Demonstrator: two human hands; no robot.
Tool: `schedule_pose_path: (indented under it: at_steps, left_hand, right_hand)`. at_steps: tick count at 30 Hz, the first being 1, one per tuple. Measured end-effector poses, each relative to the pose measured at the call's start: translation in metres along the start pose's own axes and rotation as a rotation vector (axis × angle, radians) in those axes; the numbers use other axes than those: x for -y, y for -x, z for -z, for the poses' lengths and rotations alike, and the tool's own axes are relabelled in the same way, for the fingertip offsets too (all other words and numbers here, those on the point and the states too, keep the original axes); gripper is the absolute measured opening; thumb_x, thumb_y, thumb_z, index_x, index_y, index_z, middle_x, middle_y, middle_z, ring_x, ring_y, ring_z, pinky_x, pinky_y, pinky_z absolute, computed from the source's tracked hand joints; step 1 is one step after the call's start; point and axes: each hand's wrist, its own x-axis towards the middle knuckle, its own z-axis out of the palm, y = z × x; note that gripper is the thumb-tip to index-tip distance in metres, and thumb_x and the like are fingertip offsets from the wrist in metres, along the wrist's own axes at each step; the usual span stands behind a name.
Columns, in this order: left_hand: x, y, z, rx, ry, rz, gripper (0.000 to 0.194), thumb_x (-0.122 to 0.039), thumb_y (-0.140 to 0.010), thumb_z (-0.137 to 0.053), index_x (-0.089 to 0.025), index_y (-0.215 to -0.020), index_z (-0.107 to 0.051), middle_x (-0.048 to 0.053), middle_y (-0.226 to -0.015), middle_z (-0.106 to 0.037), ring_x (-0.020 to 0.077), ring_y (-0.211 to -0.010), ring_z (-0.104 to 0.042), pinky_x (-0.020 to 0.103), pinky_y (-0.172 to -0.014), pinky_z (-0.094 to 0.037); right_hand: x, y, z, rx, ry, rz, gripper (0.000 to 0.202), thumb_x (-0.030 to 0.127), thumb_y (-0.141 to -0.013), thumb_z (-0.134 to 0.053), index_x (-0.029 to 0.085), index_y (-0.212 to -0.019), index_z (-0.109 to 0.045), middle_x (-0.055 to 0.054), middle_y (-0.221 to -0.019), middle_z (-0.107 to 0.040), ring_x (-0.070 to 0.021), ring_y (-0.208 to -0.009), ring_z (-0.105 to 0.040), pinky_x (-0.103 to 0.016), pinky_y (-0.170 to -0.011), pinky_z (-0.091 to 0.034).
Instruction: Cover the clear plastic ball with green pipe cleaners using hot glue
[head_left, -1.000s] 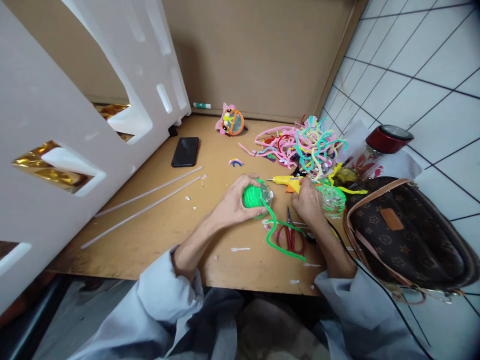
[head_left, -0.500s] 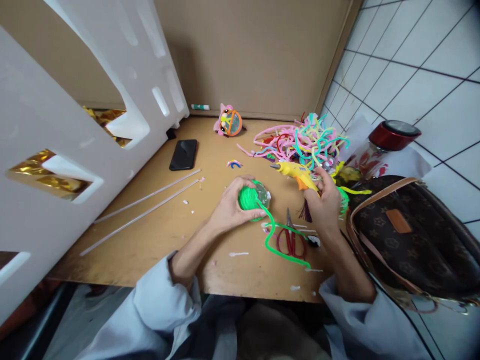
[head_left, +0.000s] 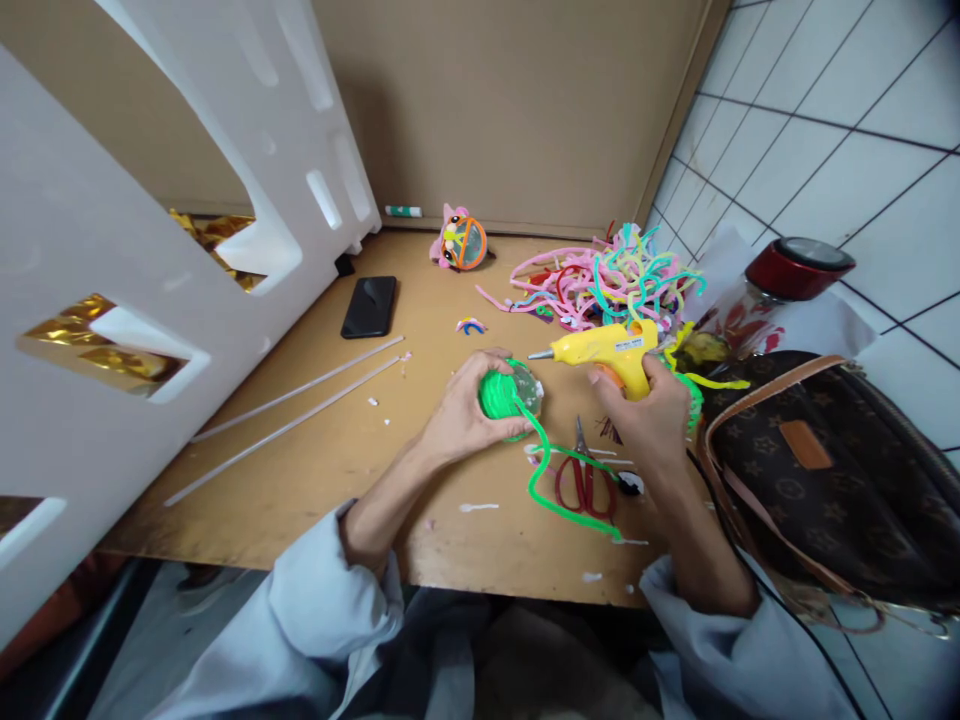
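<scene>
My left hand [head_left: 466, 408] is closed around a clear round piece partly wrapped in green pipe cleaner [head_left: 497, 395]. A loose green strand [head_left: 541, 470] trails from it down onto the table. My right hand [head_left: 651, 418] grips a yellow glue gun [head_left: 606, 348] by its handle, thumb near the orange trigger [head_left: 609, 377]. The metal nozzle points left, just above and right of the wrapped piece, apart from it. Red-handled scissors [head_left: 585, 484] lie below, between my hands, with the green strand passing over them.
A tangled heap of colored pipe cleaners [head_left: 607, 275] lies at the back right, near a red-lidded jar [head_left: 799, 268] and a brown handbag [head_left: 847, 490]. Behind are a decorated round figure [head_left: 466, 243] and a phone [head_left: 369, 307]. Two thin white sticks [head_left: 285, 428] lie left, beside a white plastic frame [head_left: 300, 230].
My right hand has turned the glue gun so its side label shows, and its nozzle has moved left and down toward the green-wrapped piece. My left hand keeps its hold.
</scene>
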Motion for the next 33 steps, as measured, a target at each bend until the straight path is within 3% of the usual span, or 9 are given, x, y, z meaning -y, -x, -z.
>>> schedule_pose_path:
  at_steps: [5, 9, 20, 33]
  left_hand:
    - [0.002, -0.001, 0.0, -0.004, 0.012, 0.008, 0.057, -0.047, -0.065, -0.085, -0.021, -0.105, -0.055, 0.014, -0.125, -0.061, 0.0307, -0.122, -0.058, 0.048, -0.103, -0.044]
    - [0.003, -0.002, -0.001, -0.02, 0.021, 0.018, 0.058, -0.047, -0.063, -0.086, -0.021, -0.105, -0.055, 0.013, -0.121, -0.062, 0.0314, -0.121, -0.058, 0.049, -0.103, -0.044]
    - [0.0, -0.004, 0.002, -0.017, 0.052, 0.032, 0.056, -0.044, -0.064, -0.085, -0.02, -0.104, -0.055, 0.011, -0.12, -0.062, 0.0285, -0.113, -0.06, 0.045, -0.099, -0.046]
    - [-0.003, -0.004, 0.003, 0.03, -0.018, -0.007, 0.058, -0.041, -0.062, -0.087, -0.022, -0.106, -0.055, 0.01, -0.123, -0.061, 0.03, -0.118, -0.059, 0.047, -0.102, -0.045]
  right_hand:
    - [-0.002, -0.002, 0.003, -0.018, 0.272, 0.149, 0.028, 0.049, -0.068, -0.059, 0.024, -0.065, -0.048, 0.003, -0.056, -0.047, -0.0139, -0.053, -0.036, -0.029, -0.056, -0.029]
    - [-0.005, -0.002, 0.001, 0.011, 0.366, 0.183, 0.026, 0.048, -0.069, -0.057, 0.023, -0.066, -0.051, 0.001, -0.057, -0.048, -0.0146, -0.054, -0.034, -0.029, -0.056, -0.026]
    - [0.005, 0.003, -0.001, 0.099, 0.281, 0.163, 0.034, 0.05, -0.064, -0.055, 0.026, -0.058, -0.031, 0.005, -0.052, -0.037, -0.013, -0.053, -0.03, -0.029, -0.055, -0.025]
    - [0.003, 0.002, 0.0, 0.069, 0.293, 0.169, 0.037, 0.05, -0.062, -0.057, 0.026, -0.055, -0.029, 0.007, -0.05, -0.029, -0.0117, -0.052, -0.026, -0.029, -0.053, -0.024]
